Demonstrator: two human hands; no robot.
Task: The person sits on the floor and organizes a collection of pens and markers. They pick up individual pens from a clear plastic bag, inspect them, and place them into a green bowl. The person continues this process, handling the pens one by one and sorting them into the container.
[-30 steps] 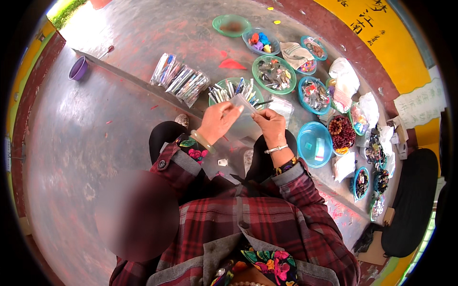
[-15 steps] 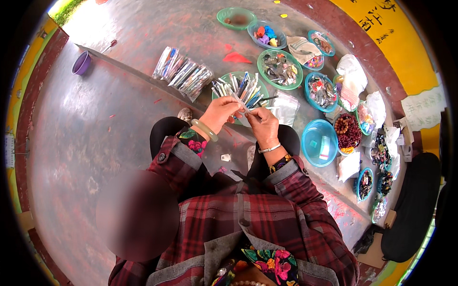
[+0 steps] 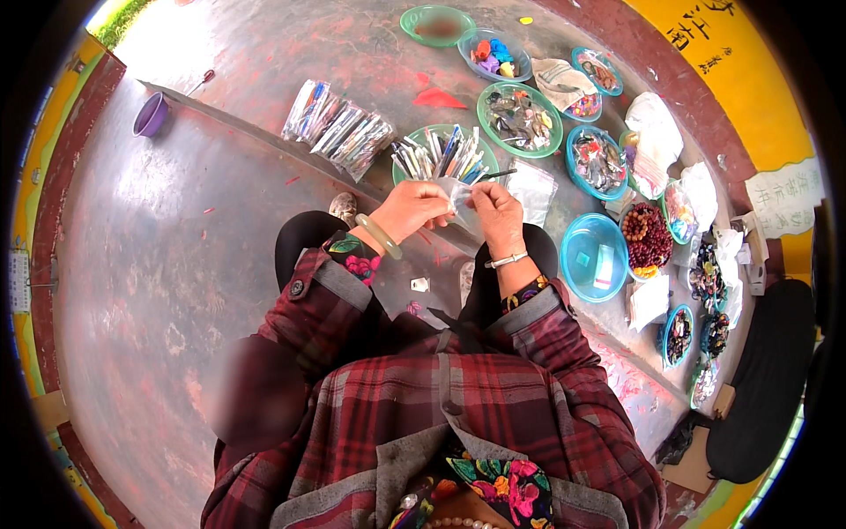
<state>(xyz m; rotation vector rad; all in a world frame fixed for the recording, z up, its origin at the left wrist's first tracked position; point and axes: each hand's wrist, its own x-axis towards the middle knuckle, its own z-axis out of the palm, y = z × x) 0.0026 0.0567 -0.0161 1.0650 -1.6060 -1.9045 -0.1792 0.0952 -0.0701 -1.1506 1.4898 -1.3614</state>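
A small clear plastic bag (image 3: 457,192) is stretched between my two hands, just in front of a green basin (image 3: 493,159) of pens (image 3: 441,154). My left hand (image 3: 412,204), with a pale bangle at the wrist, pinches the bag's left side. On the other side, the fingertips of my right hand (image 3: 500,214) grip its edge; a silver bracelet circles that wrist. Whether anything lies inside the bag I cannot make out. Flat clear bags (image 3: 534,189) lie on the floor beside my right hand. Bagged pens (image 3: 339,132) are heaped to the left of the basin.
To the right stand a blue basin (image 3: 575,280) with small packets, a bowl of dark red beads (image 3: 648,242) and a green basin (image 3: 554,108) of small packaged pieces. White plastic sacks (image 3: 654,137) sit farther right. A low step edge (image 3: 238,132) crosses the floor; a purple basin (image 3: 152,115) stands far left.
My hands have moved slightly apart, and the bag's film now spreads wider between them. My right hand has shifted a little up and to the right.
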